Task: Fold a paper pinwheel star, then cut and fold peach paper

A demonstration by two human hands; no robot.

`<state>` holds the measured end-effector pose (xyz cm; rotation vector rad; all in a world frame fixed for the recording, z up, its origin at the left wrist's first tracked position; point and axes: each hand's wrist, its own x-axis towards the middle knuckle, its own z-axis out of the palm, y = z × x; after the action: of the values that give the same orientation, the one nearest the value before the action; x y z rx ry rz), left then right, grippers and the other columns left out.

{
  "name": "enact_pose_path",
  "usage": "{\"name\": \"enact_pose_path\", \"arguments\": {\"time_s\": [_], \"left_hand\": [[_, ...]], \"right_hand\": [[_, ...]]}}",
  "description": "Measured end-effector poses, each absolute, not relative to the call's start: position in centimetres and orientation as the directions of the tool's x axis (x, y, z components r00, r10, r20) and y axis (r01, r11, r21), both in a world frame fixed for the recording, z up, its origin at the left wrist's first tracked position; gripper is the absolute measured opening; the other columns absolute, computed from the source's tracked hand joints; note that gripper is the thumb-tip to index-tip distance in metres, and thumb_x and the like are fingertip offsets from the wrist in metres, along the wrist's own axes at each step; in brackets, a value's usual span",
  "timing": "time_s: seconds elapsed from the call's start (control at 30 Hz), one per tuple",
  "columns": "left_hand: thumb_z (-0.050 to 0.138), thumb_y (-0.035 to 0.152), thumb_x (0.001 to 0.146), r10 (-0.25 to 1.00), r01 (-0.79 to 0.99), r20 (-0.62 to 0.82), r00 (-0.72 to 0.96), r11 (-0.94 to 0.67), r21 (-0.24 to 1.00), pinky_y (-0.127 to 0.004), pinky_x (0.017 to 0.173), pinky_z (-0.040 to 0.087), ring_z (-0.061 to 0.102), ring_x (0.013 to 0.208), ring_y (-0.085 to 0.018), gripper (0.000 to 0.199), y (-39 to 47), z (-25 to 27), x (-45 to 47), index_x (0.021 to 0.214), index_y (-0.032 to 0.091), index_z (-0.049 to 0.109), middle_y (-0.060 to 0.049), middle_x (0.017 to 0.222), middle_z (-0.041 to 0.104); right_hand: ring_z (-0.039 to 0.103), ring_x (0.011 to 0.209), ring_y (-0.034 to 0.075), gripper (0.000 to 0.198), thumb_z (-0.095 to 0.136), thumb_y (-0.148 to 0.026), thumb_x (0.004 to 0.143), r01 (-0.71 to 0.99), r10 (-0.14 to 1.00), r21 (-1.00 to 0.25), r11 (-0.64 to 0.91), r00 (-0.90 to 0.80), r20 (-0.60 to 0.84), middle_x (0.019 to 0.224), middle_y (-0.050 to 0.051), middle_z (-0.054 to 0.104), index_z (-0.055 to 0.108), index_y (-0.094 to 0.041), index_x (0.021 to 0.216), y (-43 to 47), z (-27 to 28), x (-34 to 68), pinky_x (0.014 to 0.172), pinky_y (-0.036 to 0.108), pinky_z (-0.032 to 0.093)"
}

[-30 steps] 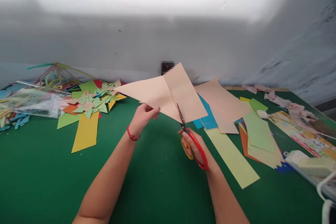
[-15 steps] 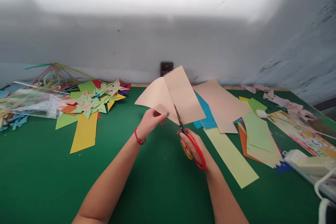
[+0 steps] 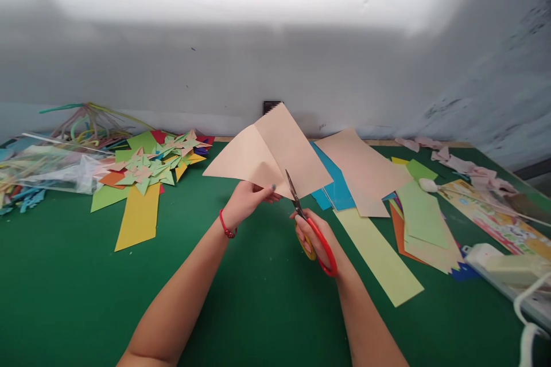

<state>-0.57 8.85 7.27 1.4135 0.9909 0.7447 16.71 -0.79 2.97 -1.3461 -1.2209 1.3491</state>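
While the left hand [image 3: 246,200] is pinching a creased peach sheet [image 3: 284,137] above the desk [image 3: 262,304], the right hand [image 3: 323,230] is gripping scissors [image 3: 298,205], one blade [image 3: 291,184] overlying it, creasing seemingly done, cutting unfinished.

- Centre: the held sheet [image 3: 295,152], above the counter [image 3: 258,309]; the left hand [image 3: 248,203] at its near edge.
- Right of the left hand: the right hand [image 3: 316,232], holding scissors [image 3: 323,245], blades at the sheet's near edge.
- Far left: a plastic bag [image 3: 81,169], a bundle of thin strips [image 3: 86,117] behind it.
- Between bag and held sheet: a pile of paper stars [image 3: 148,171], with a short strip [image 3: 138,218] extending nearward.
- Right of the held sheet: a loose sheet [image 3: 365,172]; a long strip [image 3: 379,258] before it.
- Farther right: a paper stack [image 3: 426,221], then a packet [image 3: 495,215].
- Behind the counter: a wall [image 3: 241,69].
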Motion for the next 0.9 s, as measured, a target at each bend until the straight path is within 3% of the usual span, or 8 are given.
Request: {"name": "enact_pose_path", "arguments": {"time_s": [0.9], "left_hand": [[0.061, 0.038, 0.077, 0.901, 0.223, -0.069, 0.428, -0.031, 0.974, -0.027, 0.069, 0.053, 0.067, 0.071, -0.02, 0.029, 8.75, 7.54, -0.82, 0.076, 0.01, 0.068, -0.01, 0.075, 0.071]], "right_hand": [[0.036, 0.038, 0.006, 0.035, 0.047, -0.053, 0.082, 0.127, 0.976, -0.97, -0.209, -0.041, -0.215, 0.057, -0.005, 0.046, 0.052, -0.021, 0.094, -0.99, 3.28, 16.59, 0.037, 0.019, 0.033]]}}
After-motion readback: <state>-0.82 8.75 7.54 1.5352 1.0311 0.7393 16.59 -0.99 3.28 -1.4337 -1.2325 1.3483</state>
